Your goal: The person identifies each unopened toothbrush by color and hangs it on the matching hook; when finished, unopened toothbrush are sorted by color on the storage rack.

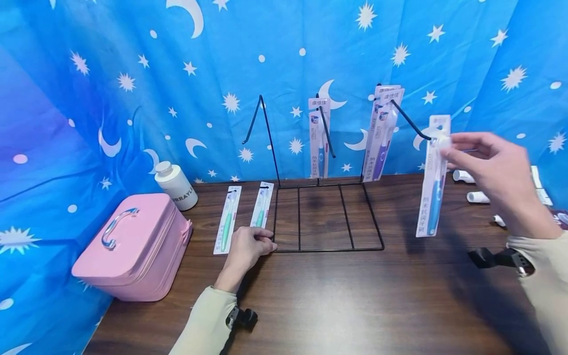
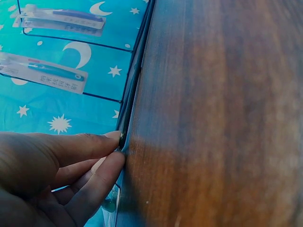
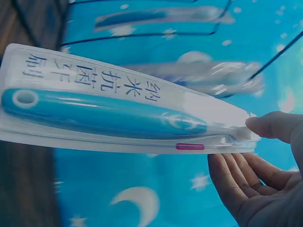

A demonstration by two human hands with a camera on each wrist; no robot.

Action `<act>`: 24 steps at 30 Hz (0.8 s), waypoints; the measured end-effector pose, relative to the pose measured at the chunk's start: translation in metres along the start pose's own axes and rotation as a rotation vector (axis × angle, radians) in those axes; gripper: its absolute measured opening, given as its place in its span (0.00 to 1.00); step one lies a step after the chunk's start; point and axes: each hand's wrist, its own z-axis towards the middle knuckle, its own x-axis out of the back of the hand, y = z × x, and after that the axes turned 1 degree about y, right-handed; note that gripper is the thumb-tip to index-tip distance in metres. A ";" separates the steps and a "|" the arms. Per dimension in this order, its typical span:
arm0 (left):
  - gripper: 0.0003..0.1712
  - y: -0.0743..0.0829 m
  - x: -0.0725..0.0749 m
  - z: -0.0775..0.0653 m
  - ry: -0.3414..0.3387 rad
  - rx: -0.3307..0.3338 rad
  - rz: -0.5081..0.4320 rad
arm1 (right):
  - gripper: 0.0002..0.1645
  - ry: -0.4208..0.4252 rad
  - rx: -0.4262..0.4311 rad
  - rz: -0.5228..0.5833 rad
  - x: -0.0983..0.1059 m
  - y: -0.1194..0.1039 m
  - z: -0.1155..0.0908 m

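Note:
My right hand [image 1: 492, 162] pinches the upper part of a packaged blue toothbrush [image 1: 436, 192], thumb on the front and fingers behind. This package hangs upright, its upper edge right at the tip of the right hook [image 1: 410, 121] of a black wire display rack [image 1: 330, 250]. With thumb and fingertip, my left hand [image 1: 250, 246] grips the rack's front left base corner; the left wrist view shows the pinch on the wire [image 2: 124, 135]. Packaged purple toothbrushes [image 1: 377, 145] hang further back on the right hook, and a packaged blue one [image 1: 317, 143] on the middle hook. The left hook [image 1: 253, 121] is bare.
Two packaged green toothbrushes [image 1: 227, 222] lie left of the rack. Beyond them are a white bottle [image 1: 177, 185] and a pink case [image 1: 133, 246]. White tubes [image 1: 478, 197] lie behind my right hand. A blue starry curtain [image 1: 284, 64] backs the wooden table [image 1: 328, 305].

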 end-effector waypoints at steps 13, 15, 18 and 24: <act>0.12 0.003 -0.002 0.003 -0.002 -0.006 0.010 | 0.27 0.149 0.326 0.105 0.009 -0.075 -0.046; 0.12 0.003 -0.001 0.003 -0.001 -0.005 0.010 | 0.28 0.119 0.342 0.076 0.007 -0.081 -0.054; 0.12 0.002 -0.001 0.003 -0.004 -0.006 0.003 | 0.28 0.080 0.347 0.031 -0.001 -0.092 -0.065; 0.12 0.000 -0.001 0.001 -0.007 0.006 -0.001 | 0.27 -0.026 0.368 0.027 -0.031 -0.112 -0.080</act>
